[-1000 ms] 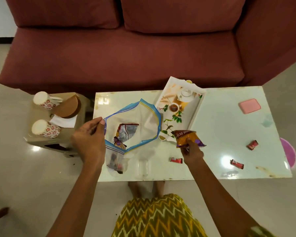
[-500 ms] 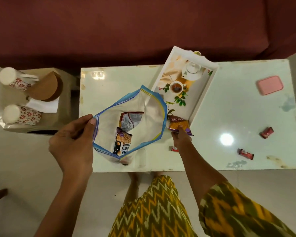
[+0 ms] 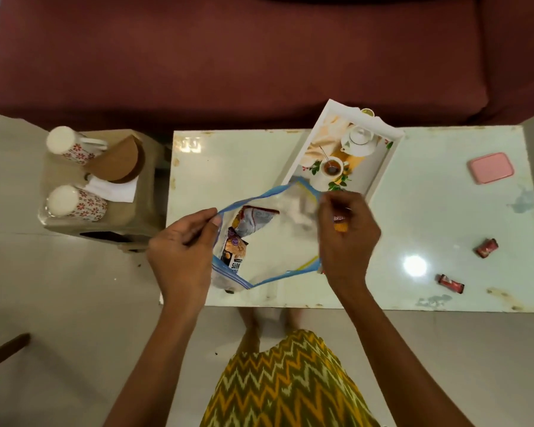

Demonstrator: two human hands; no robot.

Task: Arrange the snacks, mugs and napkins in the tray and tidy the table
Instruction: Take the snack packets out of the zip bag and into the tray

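Glossy tabletop is seen below; a bag is pinched at its rim by the left hand, and a packet is clamped in the right hand over the bag's mouth. Bagging of snacks is judged the step in hand; letting go into the bag is called for next. Beyond, the tray is set aslant, mugs on a stool

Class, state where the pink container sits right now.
In the head view, the pink container lies near the table's far right corner, right of the tray, beyond two red sweets.
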